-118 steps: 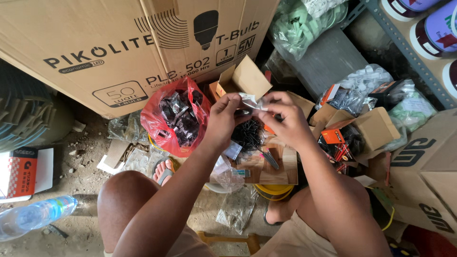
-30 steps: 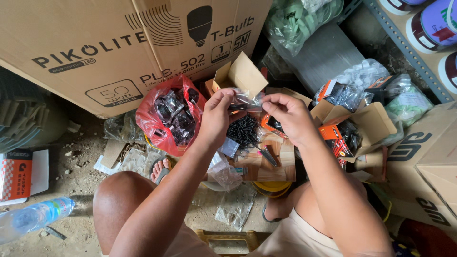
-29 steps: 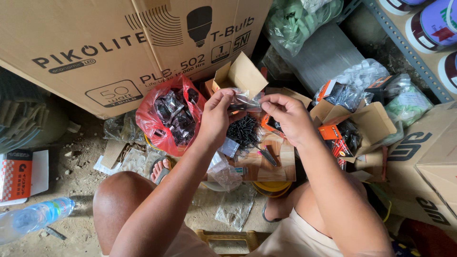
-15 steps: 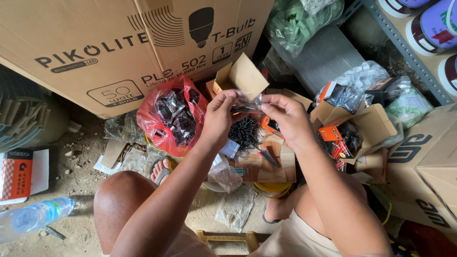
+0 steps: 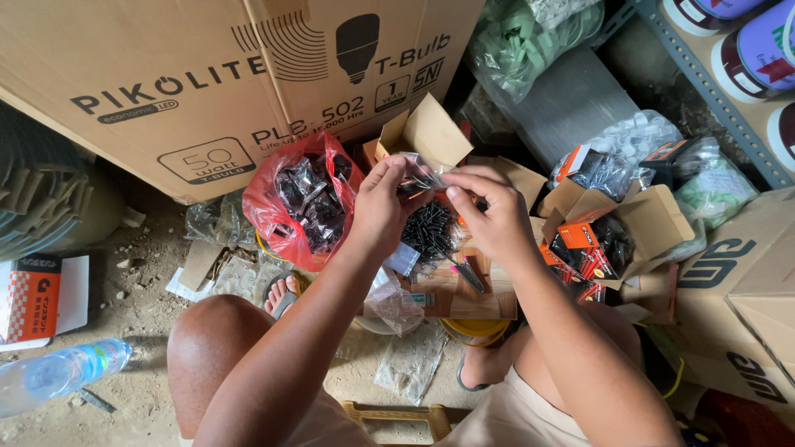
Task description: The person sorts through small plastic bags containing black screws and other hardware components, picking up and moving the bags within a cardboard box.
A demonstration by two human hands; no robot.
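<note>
My left hand (image 5: 378,207) and my right hand (image 5: 487,213) together pinch a small clear plastic bag (image 5: 420,173) with dark screws inside, held above a wooden board (image 5: 484,291). A loose heap of black screws (image 5: 428,228) lies on the board just below my hands, with a dark pen-like tool (image 5: 469,275) beside it. A red plastic bag (image 5: 302,203) full of small packed bags of dark screws stands to the left of my left hand.
A big cardboard box (image 5: 207,83) stands behind. A small open carton (image 5: 425,134) lies past my hands, and open cartons with orange packs (image 5: 609,236) sit at the right. A water bottle (image 5: 58,377) lies on the dirt floor at the left. Empty clear bags (image 5: 410,360) lie by my feet.
My hands have drawn closer together on the small bag, the right hand shifting left and its fingers curling in. The view has shifted slightly.
</note>
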